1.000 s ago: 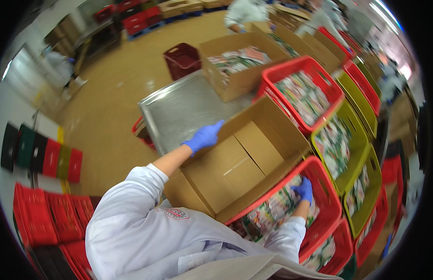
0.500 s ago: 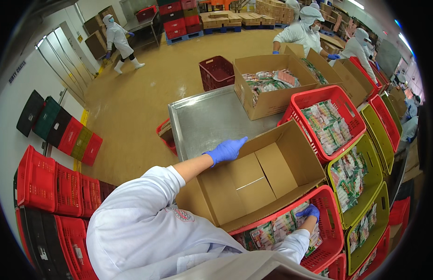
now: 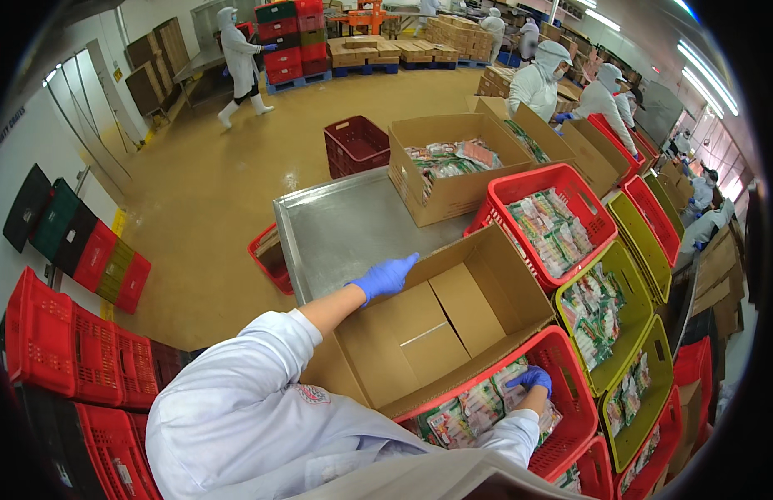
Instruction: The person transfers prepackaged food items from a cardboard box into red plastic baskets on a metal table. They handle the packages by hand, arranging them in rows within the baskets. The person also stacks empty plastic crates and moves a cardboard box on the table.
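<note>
A worker in a white coat and blue gloves is leaning over an open, empty cardboard box [image 3: 441,321] on a packing line; the left hand [image 3: 385,277] is lying flat on the box's far-left rim, fingers stretched out and together, gripping nothing; the right hand [image 3: 530,380] is reaching down into a red plastic crate [image 3: 570,367] just beside the box's near-right side, its fingers curling over sealed food packets [image 3: 474,408] that are filling the crate; whether those fingers are actually pinching a packet cannot be told from this angle; beyond the box, touching its far-left edge, a bare steel tray table [image 3: 345,229] is standing; behind the box, at the far end of that table, a second cardboard box [image 3: 453,167] is sitting loaded with packets; to the right of the empty box another red crate [image 3: 549,221] of packets is tilting toward the worker, and further right of it yellow-green crates [image 3: 607,312] are holding more packets in a row; well to the left of the box, stacks of red crates [image 3: 57,350] are lining the wall; far beyond the box, other people in white suits and hoods [image 3: 538,83] are working at cartons, and one person [image 3: 236,58] is walking across the tan floor [image 3: 203,200]
</note>
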`<state>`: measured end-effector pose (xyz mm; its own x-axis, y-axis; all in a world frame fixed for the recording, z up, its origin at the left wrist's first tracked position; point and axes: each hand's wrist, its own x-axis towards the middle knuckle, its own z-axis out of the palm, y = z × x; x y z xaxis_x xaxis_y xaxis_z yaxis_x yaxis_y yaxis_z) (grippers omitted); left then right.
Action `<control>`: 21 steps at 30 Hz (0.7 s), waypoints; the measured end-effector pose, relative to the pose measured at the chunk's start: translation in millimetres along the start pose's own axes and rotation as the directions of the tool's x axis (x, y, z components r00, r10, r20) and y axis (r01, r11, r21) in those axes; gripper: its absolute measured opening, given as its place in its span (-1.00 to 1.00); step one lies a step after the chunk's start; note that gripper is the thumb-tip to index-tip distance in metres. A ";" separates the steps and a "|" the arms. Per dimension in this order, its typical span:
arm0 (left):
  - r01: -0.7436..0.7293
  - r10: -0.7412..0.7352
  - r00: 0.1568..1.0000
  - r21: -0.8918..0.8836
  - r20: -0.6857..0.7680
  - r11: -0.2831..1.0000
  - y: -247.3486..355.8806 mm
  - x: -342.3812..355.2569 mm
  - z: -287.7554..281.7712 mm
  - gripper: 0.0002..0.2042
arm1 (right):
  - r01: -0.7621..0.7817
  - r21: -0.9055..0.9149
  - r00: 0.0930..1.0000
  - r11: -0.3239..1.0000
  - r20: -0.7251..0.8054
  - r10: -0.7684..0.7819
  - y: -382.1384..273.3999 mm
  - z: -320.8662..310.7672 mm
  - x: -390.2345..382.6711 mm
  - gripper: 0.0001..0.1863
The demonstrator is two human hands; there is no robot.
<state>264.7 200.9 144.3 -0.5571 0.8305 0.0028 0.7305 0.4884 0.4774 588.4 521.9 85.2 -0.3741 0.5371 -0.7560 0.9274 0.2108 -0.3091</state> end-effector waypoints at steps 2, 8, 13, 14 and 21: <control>0.032 -0.034 0.994 0.017 0.099 0.999 8.1 3.4 -9.4 -0.42 | -0.057 0.083 0.997 0.995 0.055 0.053 20.9 8.4 15.7 -0.13; 0.109 -0.040 0.960 -0.239 0.276 0.965 7.7 14.4 -23.8 -0.25 | -0.003 -0.180 0.912 0.984 -0.404 -0.071 73.9 38.9 41.2 -0.31; 0.133 0.277 0.877 -0.754 0.392 0.643 -63.1 -33.9 -31.2 -0.14 | -0.050 -0.320 0.726 0.946 -0.662 -0.186 -6.3 69.0 -73.3 -0.23; 0.086 0.352 0.859 -0.783 0.371 0.616 -62.2 -40.5 -32.8 -0.13 | -0.017 -0.259 0.624 0.966 -0.758 -0.192 12.4 72.4 -76.4 -0.29; -0.068 0.243 0.944 -0.592 0.222 0.803 -50.4 -52.6 -28.9 -0.23 | 0.343 0.036 0.163 0.938 -0.986 -0.022 -27.2 66.8 -176.1 -0.46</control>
<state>245.8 124.9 145.4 -0.2604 0.9625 -0.0764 0.3900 0.1772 0.9036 628.6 367.0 188.2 -0.0750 0.8887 0.4522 0.7416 0.3529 -0.5705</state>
